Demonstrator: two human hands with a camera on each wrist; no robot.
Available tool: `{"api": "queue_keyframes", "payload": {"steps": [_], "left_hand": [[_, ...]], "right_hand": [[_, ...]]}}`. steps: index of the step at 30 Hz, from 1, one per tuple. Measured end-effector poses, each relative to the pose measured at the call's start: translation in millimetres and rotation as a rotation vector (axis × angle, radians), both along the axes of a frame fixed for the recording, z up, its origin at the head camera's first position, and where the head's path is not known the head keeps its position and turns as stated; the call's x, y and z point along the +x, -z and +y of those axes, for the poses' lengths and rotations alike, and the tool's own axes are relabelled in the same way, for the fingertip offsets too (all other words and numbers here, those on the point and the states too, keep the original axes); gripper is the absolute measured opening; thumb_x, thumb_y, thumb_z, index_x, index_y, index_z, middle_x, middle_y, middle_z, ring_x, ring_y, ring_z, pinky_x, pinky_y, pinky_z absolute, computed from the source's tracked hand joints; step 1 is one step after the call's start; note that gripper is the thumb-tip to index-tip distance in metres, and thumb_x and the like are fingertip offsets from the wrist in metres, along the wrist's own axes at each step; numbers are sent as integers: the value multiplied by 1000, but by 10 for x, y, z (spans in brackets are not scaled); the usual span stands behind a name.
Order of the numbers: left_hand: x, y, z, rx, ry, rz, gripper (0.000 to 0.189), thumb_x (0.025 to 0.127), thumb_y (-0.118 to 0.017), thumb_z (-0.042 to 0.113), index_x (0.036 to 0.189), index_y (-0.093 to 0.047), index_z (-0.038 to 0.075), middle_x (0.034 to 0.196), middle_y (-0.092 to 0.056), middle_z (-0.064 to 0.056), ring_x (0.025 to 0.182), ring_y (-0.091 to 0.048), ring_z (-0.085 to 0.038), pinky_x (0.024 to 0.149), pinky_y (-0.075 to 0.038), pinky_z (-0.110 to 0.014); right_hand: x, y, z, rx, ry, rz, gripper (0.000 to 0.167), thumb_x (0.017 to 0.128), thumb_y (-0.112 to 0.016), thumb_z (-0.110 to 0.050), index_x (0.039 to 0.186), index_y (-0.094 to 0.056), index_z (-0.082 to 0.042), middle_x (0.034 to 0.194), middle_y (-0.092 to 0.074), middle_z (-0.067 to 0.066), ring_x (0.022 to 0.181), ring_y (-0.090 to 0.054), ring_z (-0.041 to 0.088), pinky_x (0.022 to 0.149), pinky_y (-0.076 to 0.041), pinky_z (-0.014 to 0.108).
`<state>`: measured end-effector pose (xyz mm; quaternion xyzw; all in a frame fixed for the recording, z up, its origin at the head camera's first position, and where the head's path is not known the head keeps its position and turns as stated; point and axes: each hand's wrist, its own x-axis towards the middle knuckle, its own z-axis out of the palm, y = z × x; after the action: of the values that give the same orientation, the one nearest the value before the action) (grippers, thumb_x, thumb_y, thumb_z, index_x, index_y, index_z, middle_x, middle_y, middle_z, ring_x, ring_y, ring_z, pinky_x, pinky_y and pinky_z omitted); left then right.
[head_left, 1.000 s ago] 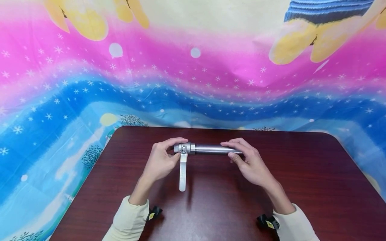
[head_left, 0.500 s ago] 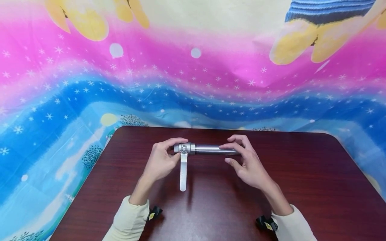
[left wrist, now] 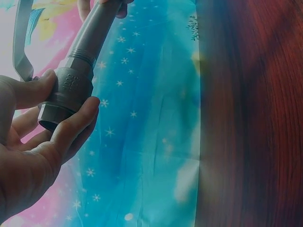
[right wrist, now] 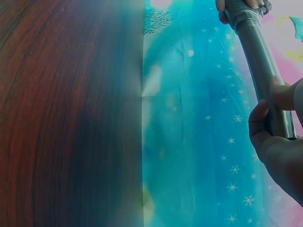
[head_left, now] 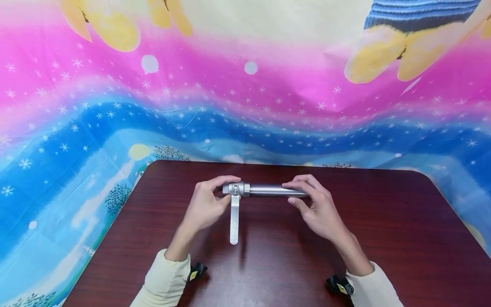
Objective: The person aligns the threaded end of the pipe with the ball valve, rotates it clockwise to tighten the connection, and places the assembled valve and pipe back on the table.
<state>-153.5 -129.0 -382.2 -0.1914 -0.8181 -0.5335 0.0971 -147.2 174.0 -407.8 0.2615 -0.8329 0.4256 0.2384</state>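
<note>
A metal ball valve (head_left: 241, 187) is joined to a straight steel pipe (head_left: 266, 190), both level above the table. Its flat lever handle (head_left: 234, 221) points toward me, square to the pipe. My left hand (head_left: 204, 205) grips the valve body at its hex end, thumb in front and fingers behind. In the left wrist view, threads show on the pipe where it meets the valve (left wrist: 71, 87). My right hand (head_left: 320, 211) holds the pipe near its far right end. The right wrist view shows thumb and curled fingers around the pipe (right wrist: 258, 56).
The dark red wooden table (head_left: 276, 264) has rounded back corners. Behind it hangs a colourful printed cloth (head_left: 245, 106) with snowflakes. Black wrist cameras sit at the left cuff (head_left: 197, 271) and right cuff (head_left: 339, 285).
My right hand loosened its fingers and thumb from the pipe half a second ago, and they have closed in on it again. The left hand and the valve's lever keep their pose.
</note>
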Motion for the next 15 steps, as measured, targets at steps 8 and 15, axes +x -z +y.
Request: {"api": "queue_keyframes", "payload": {"steps": [8,15], "left_hand": [[2,-2,-2,0,5,6,47,85,-68,-16,124,-79,8,109,-79,-13,81,-64,-17,68,-55,-24],[-1,4,-11,3,2,1,47,86,-67,-16,125,-79,8,109,-79,-13,81,-65,-17,69,-56,-27]], "right_hand": [[-8,16,25,1,-3,-36,43,89,-82,4,126,-78,-17,121,-72,1,109,-63,6,80,-47,14],[-17,27,29,11,-21,-70,40,96,-75,0,132,-76,-18,122,-71,0,97,-59,6,71,-46,16]]}}
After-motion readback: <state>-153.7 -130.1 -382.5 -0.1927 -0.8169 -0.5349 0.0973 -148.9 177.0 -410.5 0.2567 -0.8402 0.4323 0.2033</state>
